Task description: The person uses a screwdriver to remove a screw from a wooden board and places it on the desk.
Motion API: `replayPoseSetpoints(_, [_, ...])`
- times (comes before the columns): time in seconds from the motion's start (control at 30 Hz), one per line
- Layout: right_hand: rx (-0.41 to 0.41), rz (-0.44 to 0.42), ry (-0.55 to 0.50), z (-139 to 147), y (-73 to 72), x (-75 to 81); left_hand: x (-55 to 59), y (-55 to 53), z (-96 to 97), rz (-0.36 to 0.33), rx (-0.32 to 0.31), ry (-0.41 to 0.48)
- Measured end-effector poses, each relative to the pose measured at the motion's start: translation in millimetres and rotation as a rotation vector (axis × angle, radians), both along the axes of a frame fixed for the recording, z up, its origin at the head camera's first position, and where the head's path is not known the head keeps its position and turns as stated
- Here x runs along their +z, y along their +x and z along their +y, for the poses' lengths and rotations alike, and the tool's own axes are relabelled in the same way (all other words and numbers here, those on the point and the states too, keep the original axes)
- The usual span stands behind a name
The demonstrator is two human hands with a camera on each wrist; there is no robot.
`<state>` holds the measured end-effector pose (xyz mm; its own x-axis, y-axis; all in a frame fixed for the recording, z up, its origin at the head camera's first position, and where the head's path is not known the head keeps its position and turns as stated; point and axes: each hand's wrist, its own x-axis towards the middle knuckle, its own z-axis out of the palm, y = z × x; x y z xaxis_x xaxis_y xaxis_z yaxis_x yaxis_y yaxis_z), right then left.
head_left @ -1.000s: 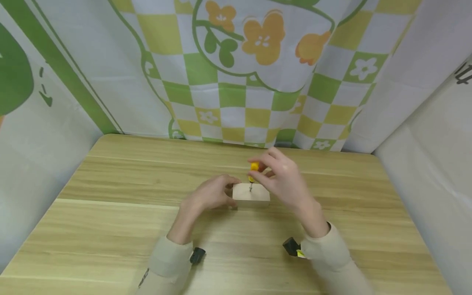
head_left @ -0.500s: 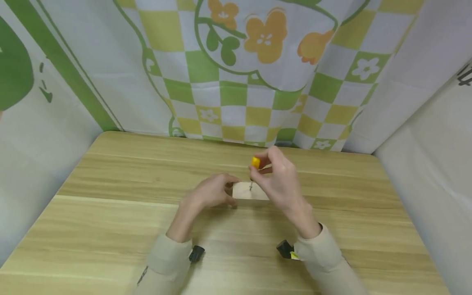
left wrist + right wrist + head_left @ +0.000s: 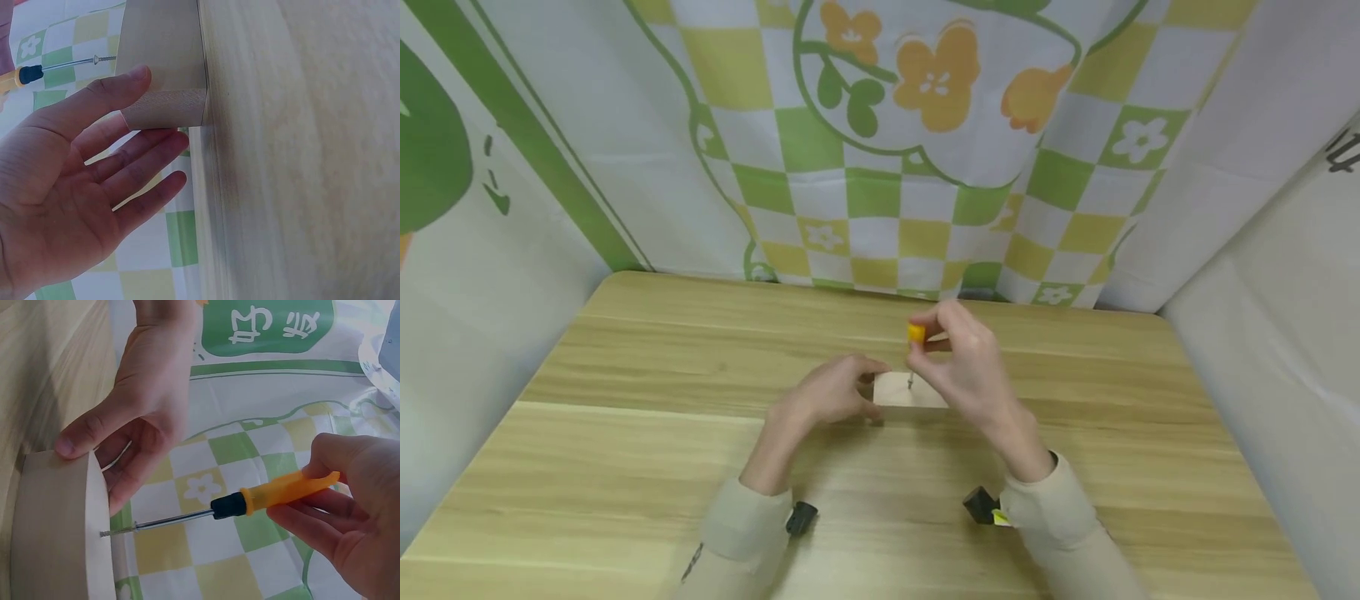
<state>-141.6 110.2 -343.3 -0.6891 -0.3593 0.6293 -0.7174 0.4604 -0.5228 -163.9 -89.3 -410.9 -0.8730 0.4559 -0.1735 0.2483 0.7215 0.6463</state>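
Observation:
A pale wooden block (image 3: 895,392) rests on the table in the head view. My left hand (image 3: 831,390) grips its left end, thumb on the near face and fingers on the far side. A screw (image 3: 119,532) stands partly sunk in the block's top, its head against the shaft tip of a screwdriver (image 3: 269,492). The screwdriver is upright over the block, with a yellow-orange handle and a black collar. My right hand (image 3: 966,362) pinches that handle between thumb and fingers; in the right wrist view the lower fingers curl beside it.
The wood-grain table (image 3: 647,483) spreads around the block. Behind it hangs a green, yellow and white checked curtain (image 3: 872,196), with white cloth walls (image 3: 1300,350) on both sides. Black wrist cameras (image 3: 801,518) sit at the cuffs of both sleeves.
My right hand has shifted slightly left and its fingers have changed their hold around the screwdriver handle. The left hand and the block have stayed in place.

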Motion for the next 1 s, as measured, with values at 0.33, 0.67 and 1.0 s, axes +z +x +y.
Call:
replayPoseSetpoints(0.33, [0.082,-0.08,-0.006,4.9,-0.2,1.1,-1.6,0.9,0.7,-0.008,0.012,0.003])
replayPoseSetpoints(0.67, [-0.049,0.051,-0.039,-10.9,1.5,-0.4,-2.8,0.3,1.5,-0.007,0.016,0.014])
replayPoseSetpoints(1.0, [0.029,0.103,-0.114,-8.1,-2.6,-4.1,-0.7,0.6,0.6,0.002,0.019,0.004])
